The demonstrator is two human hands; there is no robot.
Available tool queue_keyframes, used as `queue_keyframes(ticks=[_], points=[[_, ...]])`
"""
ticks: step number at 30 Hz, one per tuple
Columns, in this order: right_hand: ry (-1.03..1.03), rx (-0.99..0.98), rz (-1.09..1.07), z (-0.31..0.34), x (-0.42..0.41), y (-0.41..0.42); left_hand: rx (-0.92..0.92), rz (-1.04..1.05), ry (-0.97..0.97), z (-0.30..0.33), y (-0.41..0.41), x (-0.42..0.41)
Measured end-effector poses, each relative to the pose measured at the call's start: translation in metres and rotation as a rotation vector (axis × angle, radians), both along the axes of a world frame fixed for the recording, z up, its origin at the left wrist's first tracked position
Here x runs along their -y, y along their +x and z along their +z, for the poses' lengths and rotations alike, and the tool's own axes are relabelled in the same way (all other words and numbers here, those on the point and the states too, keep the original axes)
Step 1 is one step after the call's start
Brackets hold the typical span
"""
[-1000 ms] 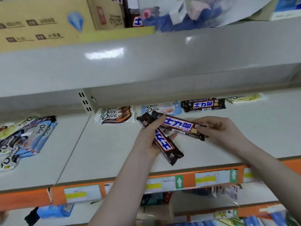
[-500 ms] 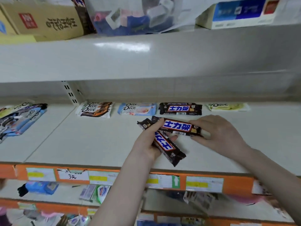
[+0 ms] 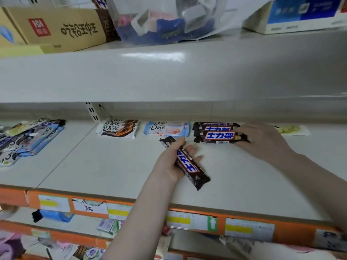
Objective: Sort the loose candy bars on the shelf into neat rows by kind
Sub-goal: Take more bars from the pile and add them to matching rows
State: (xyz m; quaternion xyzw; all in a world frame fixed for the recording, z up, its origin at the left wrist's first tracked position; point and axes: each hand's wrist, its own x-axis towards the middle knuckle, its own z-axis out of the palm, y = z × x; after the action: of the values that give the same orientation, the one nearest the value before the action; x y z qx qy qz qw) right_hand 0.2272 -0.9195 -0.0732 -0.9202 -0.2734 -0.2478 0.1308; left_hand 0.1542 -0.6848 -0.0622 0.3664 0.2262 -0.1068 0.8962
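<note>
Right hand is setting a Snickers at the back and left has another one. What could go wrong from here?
The front Snickers bar under the right hand overlaps the back Snickers bar, so the row may end up crooked. The left hand grips the third Snickers bar by its upper part only; the free end could tip or slip.

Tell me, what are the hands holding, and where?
Left hand grips a dark bar round its upper middle. Right hand pinches another bar by its right end.
</note>
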Motion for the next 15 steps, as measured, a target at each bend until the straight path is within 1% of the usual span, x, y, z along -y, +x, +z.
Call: queue_keyframes(ticks=[4, 15], points=[[-0.022, -0.030, 0.005, -0.004, 0.000, 0.007, -0.008, -0.007, 0.016, -0.002, 0.006, -0.001], [0.034, -0.237, -0.043, 0.001, -0.003, 0.008, -0.024, -0.048, 0.030, -0.004, 0.014, -0.002]])
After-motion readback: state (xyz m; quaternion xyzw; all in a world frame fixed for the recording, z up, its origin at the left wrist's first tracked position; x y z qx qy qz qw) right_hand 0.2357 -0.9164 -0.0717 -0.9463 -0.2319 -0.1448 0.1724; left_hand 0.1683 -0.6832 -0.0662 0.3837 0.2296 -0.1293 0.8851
